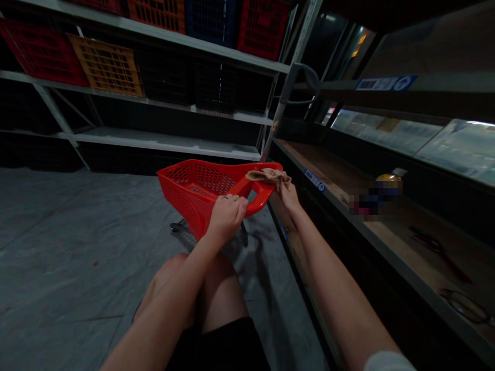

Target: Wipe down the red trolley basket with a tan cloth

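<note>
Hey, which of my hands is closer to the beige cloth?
Right. Your right hand holds the beige cloth against the red basket; your left hand grips the basket left of the cloth, apart from it.

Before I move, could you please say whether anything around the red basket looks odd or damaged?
A small brownish speck lies on the grey floor, left of the red basket, like stray litter, though too small to identify. I see no damage.
</note>
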Motion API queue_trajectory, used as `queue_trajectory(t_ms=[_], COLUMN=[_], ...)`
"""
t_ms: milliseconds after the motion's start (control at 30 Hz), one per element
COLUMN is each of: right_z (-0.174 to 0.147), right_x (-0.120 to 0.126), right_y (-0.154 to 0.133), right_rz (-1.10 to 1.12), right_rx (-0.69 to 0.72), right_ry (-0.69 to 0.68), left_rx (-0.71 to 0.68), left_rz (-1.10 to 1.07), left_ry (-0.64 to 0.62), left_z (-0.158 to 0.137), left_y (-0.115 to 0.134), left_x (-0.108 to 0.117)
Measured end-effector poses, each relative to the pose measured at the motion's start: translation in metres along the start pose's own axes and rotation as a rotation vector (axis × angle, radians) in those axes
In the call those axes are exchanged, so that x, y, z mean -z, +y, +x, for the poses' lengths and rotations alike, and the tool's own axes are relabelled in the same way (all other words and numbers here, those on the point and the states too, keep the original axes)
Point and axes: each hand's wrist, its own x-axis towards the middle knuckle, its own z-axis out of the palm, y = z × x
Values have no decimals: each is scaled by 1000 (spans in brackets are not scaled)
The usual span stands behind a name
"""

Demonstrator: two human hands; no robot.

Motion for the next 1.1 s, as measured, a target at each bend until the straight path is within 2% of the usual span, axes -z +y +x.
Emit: queue_trajectory(t_ms=[133,233,333,467,567,667,733,800,833,900,1000,1100], right_z=[42,41,8,-60,-98,-110,-104,-91,-82,-62,-31,-8], right_x=[-4,-19,-33,-49,-57,-59,-56,-52,-50,-48,-53,-64], right_y=[12,3,-18,-61,-87,-93,-85,-73,-67,-57,-50,-48], right_rz=[127,144,188,231,160,69,39,29,32,53,99,61], right_rx=[-202,-233,-160,-54,22,120,157,158,149,119,44,-40], right_ry=[-13,9,20,42,96,75,31,9,4,-14,-41,2], left_rx=[-3,36,84,149,127,-10,-52,10,49,83,134,217], left_rz=[40,78,104,109,99,44,34,43,40,59,148,226], left_ry=[-45,-41,-4,43,-4,-32,34,112,111,21,-70,-58], left_z=[20,33,39,34,21,4,-9,-20,-25,-29,-25,-12], left_y=[10,15,22,32,29,4,-28,-65,-83,-112,-130,-123], left_x=[-9,-14,-18,-15,-5,4,9,11,10,7,-4,-16])
